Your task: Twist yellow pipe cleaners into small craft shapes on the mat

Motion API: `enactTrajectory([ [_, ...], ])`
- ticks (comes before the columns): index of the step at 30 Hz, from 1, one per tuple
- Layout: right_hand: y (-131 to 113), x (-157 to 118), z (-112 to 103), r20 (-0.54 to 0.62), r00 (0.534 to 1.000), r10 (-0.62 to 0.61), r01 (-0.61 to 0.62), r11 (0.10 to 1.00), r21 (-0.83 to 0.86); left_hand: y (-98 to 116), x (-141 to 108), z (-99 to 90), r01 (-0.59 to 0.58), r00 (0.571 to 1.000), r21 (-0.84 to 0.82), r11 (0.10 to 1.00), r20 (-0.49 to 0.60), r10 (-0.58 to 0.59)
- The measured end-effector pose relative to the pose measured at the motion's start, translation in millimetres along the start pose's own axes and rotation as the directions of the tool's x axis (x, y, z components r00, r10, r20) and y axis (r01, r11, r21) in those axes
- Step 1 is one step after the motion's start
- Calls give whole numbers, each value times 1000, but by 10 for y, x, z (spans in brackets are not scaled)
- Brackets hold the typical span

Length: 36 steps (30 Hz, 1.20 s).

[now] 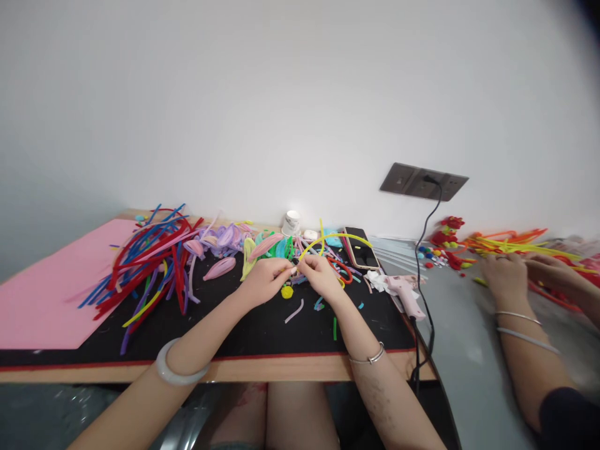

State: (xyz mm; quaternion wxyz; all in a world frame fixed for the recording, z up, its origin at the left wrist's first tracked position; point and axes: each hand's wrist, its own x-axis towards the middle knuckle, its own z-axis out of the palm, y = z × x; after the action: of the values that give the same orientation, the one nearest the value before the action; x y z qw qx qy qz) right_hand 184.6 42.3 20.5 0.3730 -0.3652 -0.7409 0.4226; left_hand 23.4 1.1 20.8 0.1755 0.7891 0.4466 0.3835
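Note:
My left hand [266,279] and my right hand [319,275] meet over the black mat [187,334], fingertips pinched close together. From my right fingertips a yellow pipe cleaner [345,237] curves up and to the right. My left thumb and finger are pressed together on something too small to make out. Just below the fingertips lies a round yellow piece [287,292]. Green, pink and purple pipe cleaner loops [225,237] lie behind and left of my hands.
Left are a pipe cleaner pile [154,262] and pink sheet [51,287]. Behind stand a cup [291,223] and phone [362,249]. A corded pink glue gun [404,296] lies right. Farther right, another person's hands [506,278] work beside a red figure [447,234].

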Motion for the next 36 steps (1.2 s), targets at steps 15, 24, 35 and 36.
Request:
enactTrajectory([
  [15,9,-62,-146,452,877,164,-216,974,67,-132,16,-83,216,956,-72,974,-186,-226],
  [24,-68,-76,-128,501,858,118,-195,975,103,-128,17,-129,313,937,-357,880,-37,-348],
  [35,-15,-40,-43,185,982,-34,-20,959,283,-135,-7,-56,465,883,-567,680,352,-311],
  [36,-20,-44,-43,189,981,-33,-20,962,274,-134,-9,-55,467,881,-563,682,358,-309],
])
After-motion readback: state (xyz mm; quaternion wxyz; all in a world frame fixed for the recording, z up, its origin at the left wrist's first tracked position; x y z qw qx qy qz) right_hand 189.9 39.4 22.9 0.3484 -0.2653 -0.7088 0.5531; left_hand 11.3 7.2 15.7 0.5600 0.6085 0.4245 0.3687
